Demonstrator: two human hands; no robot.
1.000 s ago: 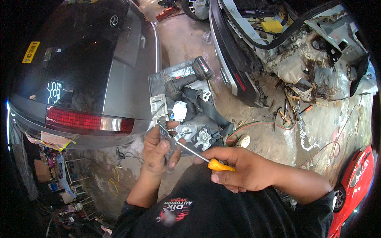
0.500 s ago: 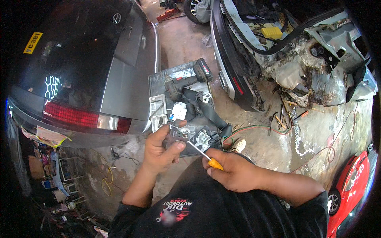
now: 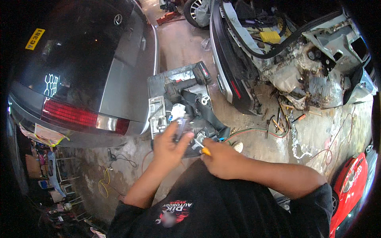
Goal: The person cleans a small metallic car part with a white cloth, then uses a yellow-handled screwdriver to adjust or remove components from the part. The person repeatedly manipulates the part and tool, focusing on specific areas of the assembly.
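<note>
right hand [image 3: 223, 159] grips yellow screwdriver [image 3: 206, 151] at centre; left hand [image 3: 168, 148] blurred, hold impossible to tell; cordless drill [image 3: 173, 89] lies above; dark car [image 3: 85, 59] fills upper left

screwdriver [image 3: 206, 151] in right hand [image 3: 222, 158] | cordless drill [image 3: 185, 84] beyond left hand [image 3: 167, 147] | tail light [image 3: 70, 114] left of left hand

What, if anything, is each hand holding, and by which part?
Right hand: a screwdriver, gripped by its yellow handle. Left hand: too much blur there to tell whether it holds anything.
</note>
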